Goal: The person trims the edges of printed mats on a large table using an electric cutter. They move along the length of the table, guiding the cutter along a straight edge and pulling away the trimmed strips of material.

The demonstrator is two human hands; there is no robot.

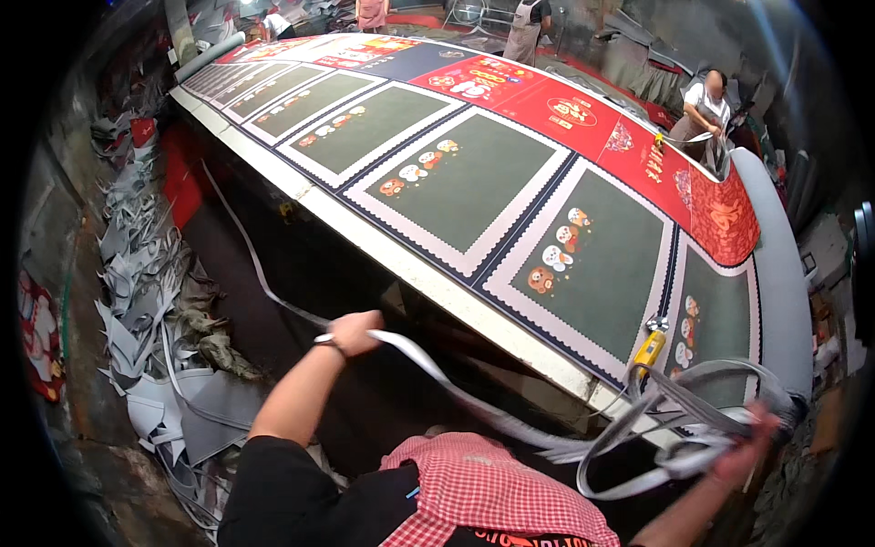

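Strip (428, 366), long, pale grey, runs from the dark floor at left, through the left hand (355, 333), then sags across to a tangle of loops (679, 467) at right. Loops hang over the near corner of the desk (456, 296), close by a yellow tool (650, 348) lying on the printed mat (469, 182).

Handling, as I judge it: best to keep the loops lifted clear of the yellow tool, since a stray turn could hook it and drag it off. Feed the strip evenly between both hands; a hard jerk might knot the tangle or catch on the desk edge.

Pose: left arm reaches forward from the lower left, elbow bent, hand closed around the strip out over the floor, short of the desk. Right arm stretches well out to the right, hand beside the desk's near corner; it appears to grip the loops, though blur hides the individual fingers. Hands well apart.
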